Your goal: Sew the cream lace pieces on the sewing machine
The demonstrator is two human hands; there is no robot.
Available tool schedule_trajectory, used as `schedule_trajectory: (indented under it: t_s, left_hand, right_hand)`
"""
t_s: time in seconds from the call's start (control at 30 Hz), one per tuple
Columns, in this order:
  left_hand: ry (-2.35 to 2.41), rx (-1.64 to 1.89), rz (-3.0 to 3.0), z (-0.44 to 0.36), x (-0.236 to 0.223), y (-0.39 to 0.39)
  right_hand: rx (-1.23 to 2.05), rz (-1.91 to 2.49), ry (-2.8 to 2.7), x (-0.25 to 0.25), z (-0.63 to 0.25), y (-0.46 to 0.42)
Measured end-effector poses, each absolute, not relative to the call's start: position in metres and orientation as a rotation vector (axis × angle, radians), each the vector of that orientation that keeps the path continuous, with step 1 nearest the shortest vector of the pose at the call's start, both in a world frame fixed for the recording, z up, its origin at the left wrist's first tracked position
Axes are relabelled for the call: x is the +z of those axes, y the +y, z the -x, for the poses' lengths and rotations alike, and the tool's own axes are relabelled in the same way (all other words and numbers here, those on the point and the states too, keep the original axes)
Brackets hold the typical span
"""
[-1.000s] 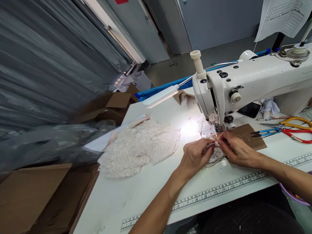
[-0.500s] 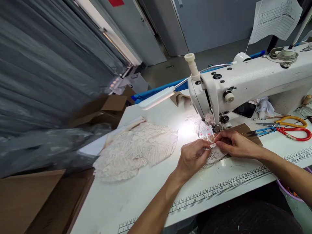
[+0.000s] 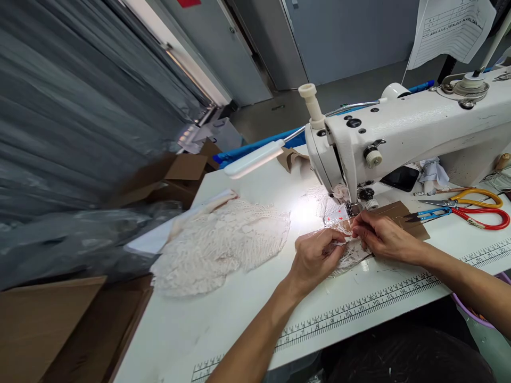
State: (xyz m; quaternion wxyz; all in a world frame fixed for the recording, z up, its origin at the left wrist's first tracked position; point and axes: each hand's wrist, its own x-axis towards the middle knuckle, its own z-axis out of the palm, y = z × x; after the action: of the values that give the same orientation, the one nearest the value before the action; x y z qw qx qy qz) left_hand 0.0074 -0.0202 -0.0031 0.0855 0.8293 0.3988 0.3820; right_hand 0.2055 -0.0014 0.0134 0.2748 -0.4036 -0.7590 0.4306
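Observation:
Under the head of the white sewing machine (image 3: 399, 127), a piece of white lace fabric (image 3: 353, 254) lies in front of the presser foot (image 3: 352, 209). My left hand (image 3: 319, 255) pinches the lace edge between thumb and fingers. Close beside it, my right hand (image 3: 379, 234) pinches the same edge from the right, its fingertips almost meeting the left ones. The fabric between them is small and partly hidden by the fingers. More lace (image 3: 321, 199) shows behind the foot, next to a bright lamp glow.
A heap of white lace (image 3: 223, 244) lies on the table's left. Right of my hands are blue thread snips (image 3: 433, 214), scissors with red and yellow handles (image 3: 475, 205) and brown card (image 3: 415, 226). A ruler strip (image 3: 359, 311) runs along the front edge. Cardboard boxes (image 3: 51, 319) stand left.
The right fingertips have shifted slightly and closed more tightly at the lace edge. My left hand keeps nearly the same place. The whole view has moved a little.

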Motion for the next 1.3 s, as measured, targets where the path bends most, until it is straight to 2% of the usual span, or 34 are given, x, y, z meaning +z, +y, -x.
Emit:
schedule_trajectory:
  t_s: [0.23,0.53,0.67,0.93,1.3]
  left_hand:
    - [1.294,1.046,-2.09,-0.006,-0.003,-0.022]
    - [1.337,0.99,-1.942,-0.008,-0.002,-0.022]
    - [1.34,0.983,-1.866,-0.01,-0.002,-0.022]
    - [1.162,0.802,-1.386,-0.012,0.008,-0.022]
    - [1.068,0.796,-1.386,-0.009,0.008,-0.022]
  right_hand:
    - [1.135,1.042,-2.027,0.018,-0.208,-0.002]
    - [0.837,1.025,-2.273,0.01,-0.206,-0.004]
    - [0.979,1.035,-2.129,0.012,-0.205,-0.004]
    - [1.566,1.104,-1.723,0.011,-0.202,0.0]
    - [1.643,1.121,-1.672,0.012,-0.209,0.003]
